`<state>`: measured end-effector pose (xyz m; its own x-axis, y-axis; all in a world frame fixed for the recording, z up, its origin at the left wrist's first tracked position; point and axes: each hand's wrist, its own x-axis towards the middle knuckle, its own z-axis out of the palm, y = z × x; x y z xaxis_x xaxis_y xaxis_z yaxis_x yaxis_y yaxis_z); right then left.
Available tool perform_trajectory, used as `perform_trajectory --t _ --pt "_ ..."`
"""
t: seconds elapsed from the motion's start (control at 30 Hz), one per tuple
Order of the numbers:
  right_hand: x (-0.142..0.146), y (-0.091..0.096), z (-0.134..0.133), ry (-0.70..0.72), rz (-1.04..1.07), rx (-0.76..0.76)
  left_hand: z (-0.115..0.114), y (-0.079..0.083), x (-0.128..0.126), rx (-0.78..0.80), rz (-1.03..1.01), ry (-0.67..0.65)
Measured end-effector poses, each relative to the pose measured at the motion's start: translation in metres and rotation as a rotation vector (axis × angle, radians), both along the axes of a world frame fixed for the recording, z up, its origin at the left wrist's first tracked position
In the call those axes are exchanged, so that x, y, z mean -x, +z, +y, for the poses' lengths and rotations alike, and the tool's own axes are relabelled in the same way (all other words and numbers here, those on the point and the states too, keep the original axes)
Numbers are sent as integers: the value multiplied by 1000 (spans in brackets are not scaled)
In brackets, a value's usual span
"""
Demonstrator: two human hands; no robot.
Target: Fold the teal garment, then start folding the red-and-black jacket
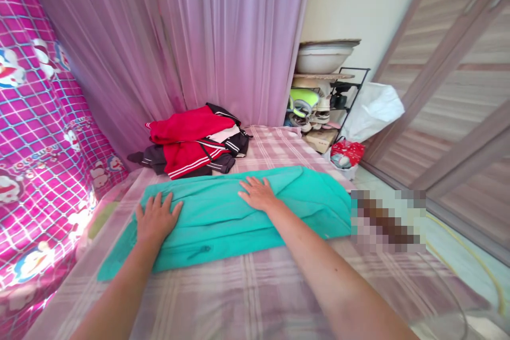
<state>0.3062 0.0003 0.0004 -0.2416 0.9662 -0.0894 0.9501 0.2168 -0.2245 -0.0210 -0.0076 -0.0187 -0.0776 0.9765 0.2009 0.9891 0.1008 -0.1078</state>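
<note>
A teal garment or cloth (223, 223), folded into a long strip with some wrinkles, lies across the plaid bedspread (247, 297). On its left part rests my left hand (157, 218), palm down with the fingers spread. My right hand (258, 194) lies flat near the cloth's upper middle, fingers apart. Both hands touch the cloth without gripping it. Just beyond it sits a loose pile of red and black clothes (195, 141) with white stripes. The exact kind of the teal item cannot be made out.
Purple curtains (231, 37) hang behind the bed, and a pink cartoon-print curtain (48, 143) is at the left. To the back right stand a shoe rack (346, 111) with a basin (324, 58) on top, a white bag (374, 109) and a wooden wardrobe (450, 90). A blurred patch covers something beside the bed.
</note>
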Motion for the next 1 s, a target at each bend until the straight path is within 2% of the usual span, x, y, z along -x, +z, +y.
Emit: perform_trajectory --t 0.07,0.13,0.23,0.33,0.43,0.53,0.6,0.63,0.7,0.77,0.9,1.0 --pt "-46 -10 0 -125 -57 43 2 -2 1 10 -10 1" --pt "-89 -18 -3 -256 -153 9 3 -1 2 13 -13 -3" --pt "-128 -29 -5 -338 -198 -9 4 8 2 69 -8 -3" --pt "-133 -37 -4 -335 -194 -50 9 22 -16 69 23 -36" --pt "-130 -42 -2 -332 -196 -71 17 28 -60 4 18 -220" --pt "-132 -46 -1 -326 -204 -90 29 22 -110 173 -77 -501" --pt "-135 -48 0 -324 -211 -101 38 14 -129 215 -121 -544" --pt "-136 -49 0 -325 -214 -104 42 11 -130 219 -133 -539" --pt "-137 -50 0 -329 -219 -107 48 5 -116 202 -133 -501" --pt "-138 -52 0 -329 -221 -113 50 2 -87 167 -112 -441" --pt "-141 -59 2 -307 -210 -136 49 1 -24 116 -94 -191" --pt "-146 -60 3 -298 -206 -135 49 0 -6 134 -95 -104"
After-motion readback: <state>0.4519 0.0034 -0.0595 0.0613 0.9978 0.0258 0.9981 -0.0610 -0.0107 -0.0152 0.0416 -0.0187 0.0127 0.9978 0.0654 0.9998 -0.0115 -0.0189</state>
